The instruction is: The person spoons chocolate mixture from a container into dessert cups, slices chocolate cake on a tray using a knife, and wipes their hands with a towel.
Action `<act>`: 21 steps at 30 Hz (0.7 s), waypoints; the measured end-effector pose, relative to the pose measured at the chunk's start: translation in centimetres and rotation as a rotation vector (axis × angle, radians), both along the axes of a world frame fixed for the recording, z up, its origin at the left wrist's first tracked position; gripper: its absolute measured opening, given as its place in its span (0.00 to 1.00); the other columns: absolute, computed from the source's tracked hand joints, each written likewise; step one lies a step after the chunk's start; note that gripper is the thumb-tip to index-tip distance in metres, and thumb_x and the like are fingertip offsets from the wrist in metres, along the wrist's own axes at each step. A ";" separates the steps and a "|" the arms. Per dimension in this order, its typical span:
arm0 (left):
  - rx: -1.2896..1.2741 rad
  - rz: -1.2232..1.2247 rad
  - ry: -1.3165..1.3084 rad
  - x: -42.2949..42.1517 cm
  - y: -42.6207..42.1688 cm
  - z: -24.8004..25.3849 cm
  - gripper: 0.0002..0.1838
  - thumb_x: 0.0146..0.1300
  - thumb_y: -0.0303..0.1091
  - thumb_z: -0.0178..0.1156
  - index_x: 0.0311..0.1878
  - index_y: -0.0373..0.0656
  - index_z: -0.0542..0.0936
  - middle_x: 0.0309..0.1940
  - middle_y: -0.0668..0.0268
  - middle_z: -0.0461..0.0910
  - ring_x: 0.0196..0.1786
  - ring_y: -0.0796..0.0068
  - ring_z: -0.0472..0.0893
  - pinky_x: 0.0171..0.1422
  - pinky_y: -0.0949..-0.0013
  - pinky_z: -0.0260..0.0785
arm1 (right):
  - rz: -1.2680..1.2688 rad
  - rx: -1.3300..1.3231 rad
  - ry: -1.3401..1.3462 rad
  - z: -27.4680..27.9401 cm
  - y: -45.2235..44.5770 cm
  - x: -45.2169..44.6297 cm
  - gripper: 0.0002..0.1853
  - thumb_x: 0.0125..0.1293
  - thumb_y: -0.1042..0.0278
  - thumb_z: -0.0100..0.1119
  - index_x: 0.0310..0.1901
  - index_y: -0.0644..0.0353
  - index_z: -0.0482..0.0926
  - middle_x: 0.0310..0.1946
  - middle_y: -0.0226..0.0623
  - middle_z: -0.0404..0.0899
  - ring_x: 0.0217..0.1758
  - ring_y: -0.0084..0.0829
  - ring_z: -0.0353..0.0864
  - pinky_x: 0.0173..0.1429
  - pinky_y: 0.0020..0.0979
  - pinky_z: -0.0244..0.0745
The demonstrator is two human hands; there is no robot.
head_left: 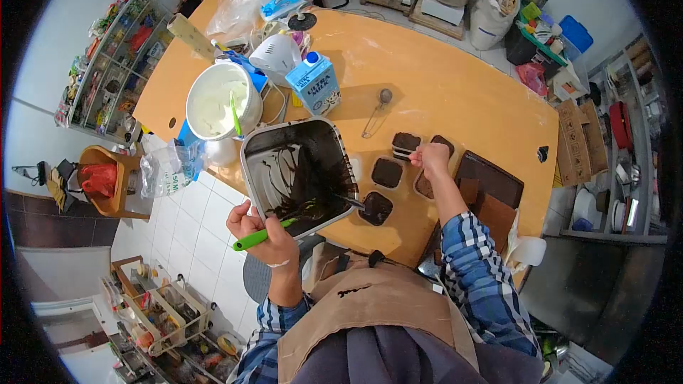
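My left hand (263,236) grips the near-left rim of a pale rectangular tub (245,163) smeared inside with dark chocolate. A green spatula handle (250,242) lies against this hand, its other end reaching into the tub. A dark utensil (350,200) pokes out over the tub's right edge. My right hand (431,158) is closed in a pinch at the side of a small square chocolate-topped cake (406,142); its fingers hide what they grip. Beside it are more such cakes, one at the middle (387,173) and one nearer me (376,208).
Behind the tub stand a white bowl of cream (213,89), a milk carton (315,85) and a white hand mixer (276,55). A small mesh strainer (385,96) lies on the table (455,85). Dark trays (491,178) sit right of my right hand.
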State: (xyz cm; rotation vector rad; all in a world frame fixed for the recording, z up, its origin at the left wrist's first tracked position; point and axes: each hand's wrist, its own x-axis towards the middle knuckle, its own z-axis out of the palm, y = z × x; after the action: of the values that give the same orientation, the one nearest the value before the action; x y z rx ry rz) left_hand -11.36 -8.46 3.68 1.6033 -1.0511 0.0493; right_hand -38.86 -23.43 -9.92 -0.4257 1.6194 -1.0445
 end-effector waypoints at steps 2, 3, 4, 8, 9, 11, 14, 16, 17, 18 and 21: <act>0.002 -0.005 -0.024 0.1 0.1 -0.1 0.12 0.49 0.20 0.49 0.16 0.37 0.58 0.36 0.51 0.65 0.41 0.64 0.67 0.46 0.63 0.60 | 0.019 -0.015 0.039 0.0 0.0 0.0 0.04 0.58 0.79 0.49 0.29 0.73 0.71 0.20 0.44 0.75 0.18 0.30 0.76 0.18 0.26 0.74; 0.002 -0.001 -0.016 0.1 0.1 -0.1 0.12 0.49 0.21 0.49 0.16 0.37 0.58 0.36 0.50 0.65 0.41 0.63 0.67 0.46 0.63 0.60 | 0.026 -0.025 0.060 -0.1 0.1 0.1 0.05 0.58 0.79 0.49 0.29 0.73 0.71 0.20 0.44 0.75 0.17 0.30 0.77 0.18 0.26 0.74; 0.001 0.003 -0.008 0.2 0.1 -0.2 0.12 0.50 0.21 0.49 0.16 0.37 0.58 0.36 0.50 0.65 0.41 0.63 0.67 0.46 0.63 0.60 | 0.033 -0.036 0.081 -0.2 0.1 0.1 0.05 0.58 0.79 0.48 0.29 0.73 0.71 0.20 0.44 0.75 0.17 0.29 0.77 0.18 0.25 0.73; 0.003 0.017 0.038 0.0 0.1 0.0 0.12 0.51 0.22 0.49 0.16 0.37 0.59 0.36 0.50 0.65 0.41 0.63 0.67 0.46 0.63 0.59 | 0.095 -0.061 0.130 -0.4 0.1 -0.1 0.06 0.59 0.78 0.48 0.28 0.72 0.73 0.18 0.43 0.76 0.17 0.29 0.77 0.18 0.25 0.73; 0.004 0.021 0.032 0.0 0.1 0.0 0.12 0.51 0.22 0.49 0.16 0.37 0.59 0.36 0.50 0.65 0.41 0.63 0.68 0.46 0.63 0.60 | 0.092 -0.062 0.142 -0.2 0.1 0.1 0.06 0.59 0.78 0.48 0.28 0.72 0.73 0.18 0.43 0.76 0.17 0.29 0.77 0.18 0.25 0.73; 0.005 0.027 0.021 0.1 0.1 -0.2 0.12 0.52 0.22 0.49 0.16 0.37 0.59 0.36 0.50 0.65 0.41 0.63 0.68 0.46 0.63 0.60 | 0.096 -0.062 0.166 0.0 0.2 0.1 0.06 0.59 0.78 0.48 0.28 0.72 0.73 0.18 0.43 0.76 0.17 0.29 0.77 0.18 0.25 0.73; 0.033 0.030 0.017 -0.1 0.1 0.3 0.12 0.50 0.21 0.48 0.16 0.37 0.58 0.37 0.50 0.65 0.41 0.62 0.68 0.46 0.63 0.60 | 0.111 -0.063 0.194 -0.6 0.0 -0.1 0.06 0.58 0.79 0.48 0.28 0.71 0.74 0.17 0.43 0.75 0.16 0.29 0.77 0.18 0.25 0.73; 0.029 0.025 0.003 0.0 0.2 0.2 0.11 0.48 0.21 0.48 0.17 0.37 0.58 0.37 0.50 0.65 0.40 0.62 0.68 0.46 0.63 0.60 | 0.112 -0.069 0.202 -0.8 0.0 -0.1 0.06 0.58 0.79 0.49 0.28 0.71 0.74 0.18 0.42 0.75 0.17 0.29 0.77 0.18 0.26 0.73; 0.026 0.023 -0.005 0.0 0.2 0.2 0.11 0.47 0.20 0.48 0.17 0.37 0.58 0.37 0.50 0.65 0.40 0.62 0.68 0.46 0.63 0.60 | 0.115 -0.073 0.201 -0.8 0.0 -0.1 0.06 0.58 0.79 0.49 0.27 0.72 0.74 0.17 0.42 0.75 0.17 0.29 0.77 0.18 0.26 0.73; 0.023 0.022 0.000 0.0 0.2 0.2 0.10 0.46 0.20 0.48 0.17 0.37 0.58 0.37 0.50 0.65 0.40 0.62 0.68 0.46 0.63 0.60 | 0.118 -0.078 0.199 -0.8 0.0 -0.1 0.06 0.58 0.79 0.49 0.27 0.72 0.74 0.17 0.42 0.75 0.17 0.29 0.77 0.18 0.26 0.73; 0.011 0.015 -0.020 -0.1 0.1 0.4 0.10 0.45 0.20 0.48 0.17 0.37 0.57 0.37 0.49 0.65 0.40 0.62 0.68 0.46 0.63 0.60 | 0.118 -0.096 0.214 -0.7 0.1 -0.1 0.08 0.57 0.80 0.47 0.25 0.74 0.74 0.17 0.44 0.76 0.18 0.31 0.79 0.18 0.27 0.74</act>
State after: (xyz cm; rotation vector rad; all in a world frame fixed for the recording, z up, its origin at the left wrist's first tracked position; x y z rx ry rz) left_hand -11.50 -8.32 4.08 1.6234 -1.0557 0.0701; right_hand -38.99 -23.36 -10.62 -0.7093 1.7135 -1.0172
